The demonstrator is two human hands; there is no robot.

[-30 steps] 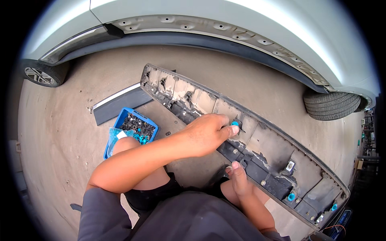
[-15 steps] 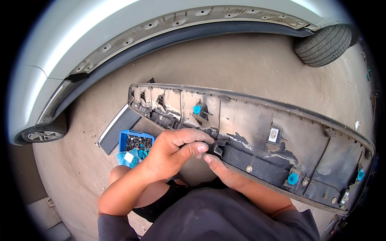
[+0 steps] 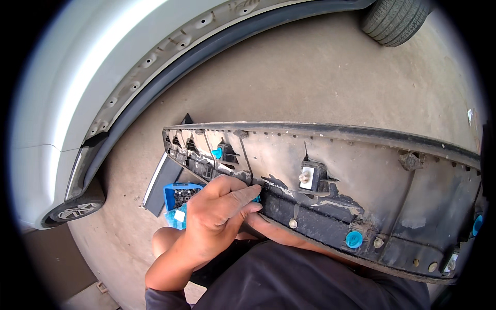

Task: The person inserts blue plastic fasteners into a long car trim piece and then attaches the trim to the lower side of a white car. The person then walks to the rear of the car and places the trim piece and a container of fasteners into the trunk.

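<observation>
A long dark plastic trim panel point(image 3: 361, 150), scuffed and dusty with its ribbed inner side up, lies across in front of me. My left hand point(image 3: 214, 214) pinches a blue plastic clip point(image 3: 257, 199) at the panel's near edge. Only a bit of the clip shows past the fingertips. My right hand point(image 3: 276, 234) grips the same near edge from below, its fingers mostly hidden under the panel. More blue clips sit on the panel: a round one point(image 3: 354, 239) right of my hands and another point(image 3: 217, 153) farther left. A white clip point(image 3: 306, 177) stands in a bracket near the middle.
Behind the panel is a light-coloured car point(image 3: 62, 93) with a row of holes along its sill, a front or rear tyre point(image 3: 398, 23) and another wheel point(image 3: 80, 209). Left of my knee stand a blue bin point(image 3: 169, 199) of dark clips, a bag point(image 3: 176, 218) and a grey trim strip point(image 3: 164, 181).
The view has shifted, so the panel appears farther left and larger. My left fingers now press at the panel's edge bracket, where a blue clip shows. My right thumb has slipped lower.
</observation>
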